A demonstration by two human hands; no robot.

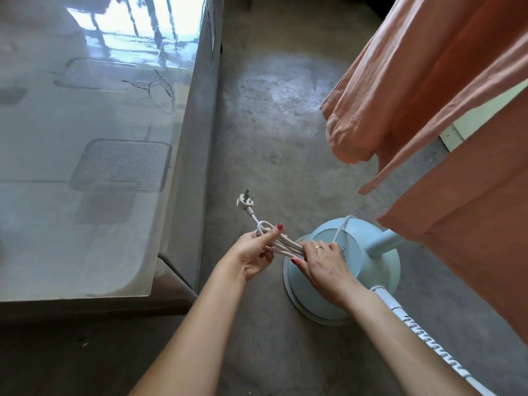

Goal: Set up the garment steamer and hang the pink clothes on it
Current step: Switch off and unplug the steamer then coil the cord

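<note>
The pale blue garment steamer base (368, 270) stands on the concrete floor at the lower right, its pole (384, 243) rising to the right. The pink clothes (445, 110) hang over it from the upper right. A folded bundle of white power cord (281, 244) is stretched between my hands. My left hand (257, 251) grips the looped end, from which the white plug (245, 202) sticks up. My right hand (325, 262) grips the other end above the base. A ribbed white hose (425, 335) runs off toward the bottom right.
A grey table with a glossy glass top (85, 167) fills the left side, its corner near my left forearm. Bare concrete floor (271, 124) lies between the table and the hanging clothes.
</note>
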